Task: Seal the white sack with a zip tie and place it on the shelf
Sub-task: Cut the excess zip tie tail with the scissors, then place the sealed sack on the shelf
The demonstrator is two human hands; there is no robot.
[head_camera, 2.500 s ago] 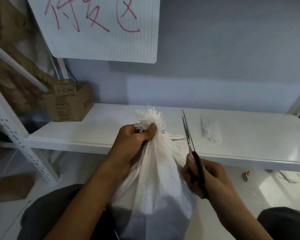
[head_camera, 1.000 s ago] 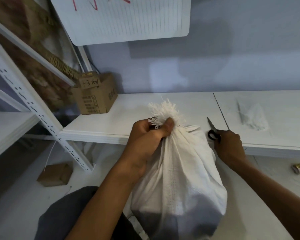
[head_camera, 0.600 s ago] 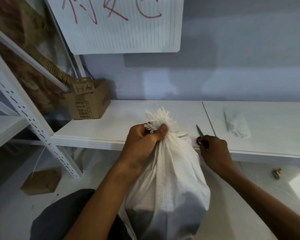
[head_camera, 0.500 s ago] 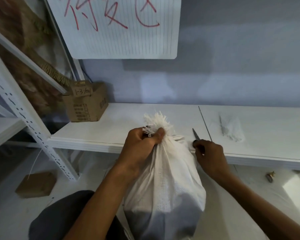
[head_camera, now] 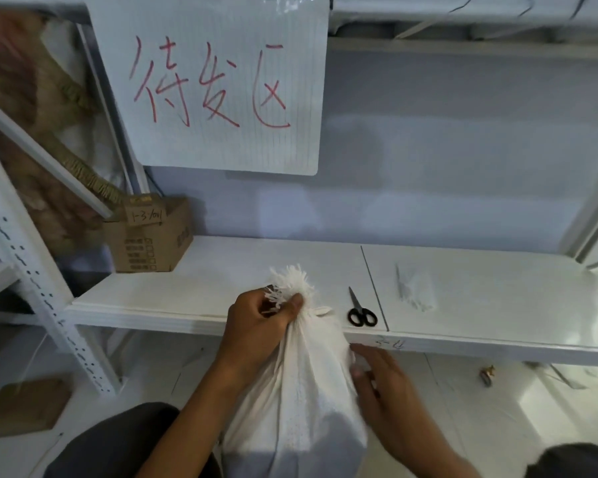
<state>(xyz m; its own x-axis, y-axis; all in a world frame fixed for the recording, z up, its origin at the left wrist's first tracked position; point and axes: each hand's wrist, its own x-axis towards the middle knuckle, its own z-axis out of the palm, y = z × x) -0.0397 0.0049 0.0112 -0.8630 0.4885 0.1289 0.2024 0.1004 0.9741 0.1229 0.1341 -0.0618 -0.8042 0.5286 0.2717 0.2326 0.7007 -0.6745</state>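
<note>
Two bare hands on a white sack [head_camera: 301, 401] in front of the shelf [head_camera: 194, 288], left hand [head_camera: 256, 329] clenched around its bunched neck, right hand [head_camera: 384, 384] flat on its side, fingers loosely spread, scissors [head_camera: 360, 312] lying on the shelf.

Scissors [head_camera: 361, 309] flat, cardboard box [head_camera: 151, 236] far left, red-lettered sign [head_camera: 214, 84] above.

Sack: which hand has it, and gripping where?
Left hand grips the white sack by its gathered neck, below the frayed top. Right hand lies open against its side, holding nothing; scissors lie on the shelf.
</note>
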